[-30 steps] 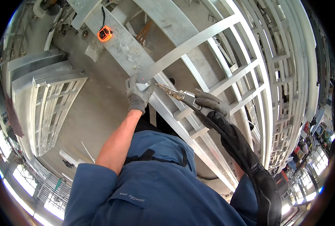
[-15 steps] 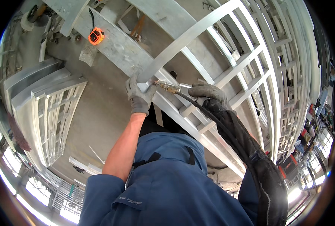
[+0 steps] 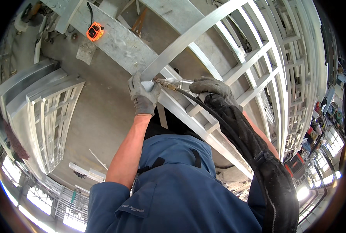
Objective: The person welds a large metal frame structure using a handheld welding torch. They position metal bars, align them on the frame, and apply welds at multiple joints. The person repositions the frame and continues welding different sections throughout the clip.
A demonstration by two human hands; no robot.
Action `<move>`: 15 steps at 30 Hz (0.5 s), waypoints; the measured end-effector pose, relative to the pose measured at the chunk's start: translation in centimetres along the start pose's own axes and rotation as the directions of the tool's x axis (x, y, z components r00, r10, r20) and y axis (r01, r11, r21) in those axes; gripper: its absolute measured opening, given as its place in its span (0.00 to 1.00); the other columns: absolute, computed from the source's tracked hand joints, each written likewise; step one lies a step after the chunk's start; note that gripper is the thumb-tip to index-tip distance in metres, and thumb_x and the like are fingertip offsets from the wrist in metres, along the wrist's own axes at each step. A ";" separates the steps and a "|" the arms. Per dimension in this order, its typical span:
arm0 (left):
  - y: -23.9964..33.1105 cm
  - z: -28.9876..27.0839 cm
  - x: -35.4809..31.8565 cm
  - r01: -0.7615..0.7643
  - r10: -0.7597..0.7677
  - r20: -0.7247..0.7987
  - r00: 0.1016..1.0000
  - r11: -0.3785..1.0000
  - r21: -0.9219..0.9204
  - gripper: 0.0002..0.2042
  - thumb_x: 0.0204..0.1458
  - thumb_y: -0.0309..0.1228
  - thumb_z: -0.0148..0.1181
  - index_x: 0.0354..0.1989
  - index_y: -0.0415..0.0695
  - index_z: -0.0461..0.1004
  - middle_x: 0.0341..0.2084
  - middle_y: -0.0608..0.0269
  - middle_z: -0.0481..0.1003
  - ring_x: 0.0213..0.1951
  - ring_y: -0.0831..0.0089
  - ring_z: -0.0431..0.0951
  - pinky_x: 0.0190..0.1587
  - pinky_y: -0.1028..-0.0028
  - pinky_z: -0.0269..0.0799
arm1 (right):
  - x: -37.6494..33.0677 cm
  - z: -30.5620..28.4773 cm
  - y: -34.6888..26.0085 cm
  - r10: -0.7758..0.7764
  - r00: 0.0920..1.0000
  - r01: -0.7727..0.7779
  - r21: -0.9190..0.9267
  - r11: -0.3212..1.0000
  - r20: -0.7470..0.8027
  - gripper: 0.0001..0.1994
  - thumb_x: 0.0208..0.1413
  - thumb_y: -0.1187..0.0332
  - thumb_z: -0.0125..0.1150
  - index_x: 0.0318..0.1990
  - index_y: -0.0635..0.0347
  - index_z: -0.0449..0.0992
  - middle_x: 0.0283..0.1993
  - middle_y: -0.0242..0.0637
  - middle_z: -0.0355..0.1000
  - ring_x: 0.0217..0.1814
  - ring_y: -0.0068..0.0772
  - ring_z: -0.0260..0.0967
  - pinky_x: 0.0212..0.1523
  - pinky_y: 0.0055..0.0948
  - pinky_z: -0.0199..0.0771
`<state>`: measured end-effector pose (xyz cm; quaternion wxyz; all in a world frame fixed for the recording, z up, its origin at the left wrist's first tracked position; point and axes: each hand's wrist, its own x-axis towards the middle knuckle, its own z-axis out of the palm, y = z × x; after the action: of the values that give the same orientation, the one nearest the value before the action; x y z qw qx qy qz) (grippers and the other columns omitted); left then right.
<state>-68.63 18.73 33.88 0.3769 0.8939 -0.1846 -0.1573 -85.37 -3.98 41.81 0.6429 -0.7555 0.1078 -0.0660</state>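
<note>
In its grey glove, my left hand [image 3: 143, 94] grips the near corner of a silver metal frame [image 3: 196, 34], thumb and fingers around the bar end. My right hand [image 3: 213, 88], gloved too, closes round the silver handle of a torch [image 3: 169, 84] with a copper-coloured tip and a brass fitting. That tip points at the corner, close beside my left thumb; whether it touches the metal I cannot tell. From the torch a black hose [image 3: 208, 110] runs into a thick black sleeve along my right forearm. The right fingertips are partly hidden.
An orange tape measure [image 3: 95, 32] lies on a wide flat beam [image 3: 120, 46] at the upper left. Slatted metal panels [image 3: 50, 120] stand on the floor at left. More curved, barred frames [image 3: 293, 77] rise close on the right. A pale bar [image 3: 86, 172] lies at lower left.
The view has shifted slightly, so the tape measure and left panels sit further left. Both hands keep their grips; the torch tip stays by the corner.
</note>
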 end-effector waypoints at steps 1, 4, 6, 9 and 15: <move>-0.1 0.1 0.0 0.004 -0.004 -0.002 1.000 1.000 0.001 0.34 0.46 0.27 0.72 0.66 0.45 0.71 0.55 0.48 0.70 0.57 0.51 0.71 0.61 0.56 0.70 | 0.1 0.0 -0.1 0.005 1.000 -0.005 0.015 1.000 0.002 0.20 0.66 0.53 0.63 0.52 0.61 0.82 0.50 0.47 0.80 0.50 0.45 0.79 0.52 0.40 0.78; -0.2 0.2 0.0 -0.025 0.025 -0.024 0.999 0.999 0.026 0.34 0.45 0.27 0.73 0.66 0.45 0.70 0.55 0.48 0.69 0.56 0.51 0.71 0.61 0.57 0.70 | -0.1 0.2 -0.5 0.034 0.999 -0.034 0.007 0.999 -0.006 0.20 0.65 0.54 0.64 0.52 0.62 0.82 0.50 0.46 0.80 0.50 0.43 0.78 0.51 0.39 0.78; 0.0 0.1 0.1 -0.019 0.019 -0.003 1.000 1.000 -0.004 0.35 0.45 0.27 0.73 0.66 0.45 0.70 0.55 0.48 0.69 0.57 0.51 0.71 0.61 0.57 0.70 | -0.3 0.2 -1.1 0.068 0.998 -0.068 -0.007 0.998 -0.008 0.20 0.65 0.54 0.65 0.53 0.62 0.81 0.51 0.46 0.80 0.50 0.42 0.78 0.51 0.39 0.78; -0.6 0.2 -0.1 -0.034 0.034 -0.018 0.999 0.999 0.031 0.35 0.45 0.27 0.73 0.67 0.44 0.70 0.56 0.48 0.69 0.57 0.51 0.71 0.61 0.57 0.70 | 0.2 0.4 -0.8 0.057 0.998 -0.057 -0.011 0.998 0.008 0.20 0.64 0.55 0.65 0.53 0.62 0.81 0.52 0.46 0.80 0.51 0.44 0.78 0.52 0.40 0.78; -0.9 0.2 -0.2 -0.015 0.015 -0.013 1.000 1.000 -0.001 0.39 0.42 0.29 0.76 0.66 0.42 0.67 0.56 0.47 0.68 0.59 0.48 0.70 0.61 0.54 0.70 | 0.2 0.9 -1.0 0.034 0.999 -0.034 -0.060 0.998 0.005 0.20 0.61 0.57 0.67 0.53 0.62 0.81 0.54 0.48 0.80 0.52 0.48 0.78 0.54 0.42 0.77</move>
<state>-68.68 19.24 33.07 0.3798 0.8933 -0.1888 -0.1486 -84.86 -3.04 42.60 0.6214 -0.7726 0.1205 -0.0495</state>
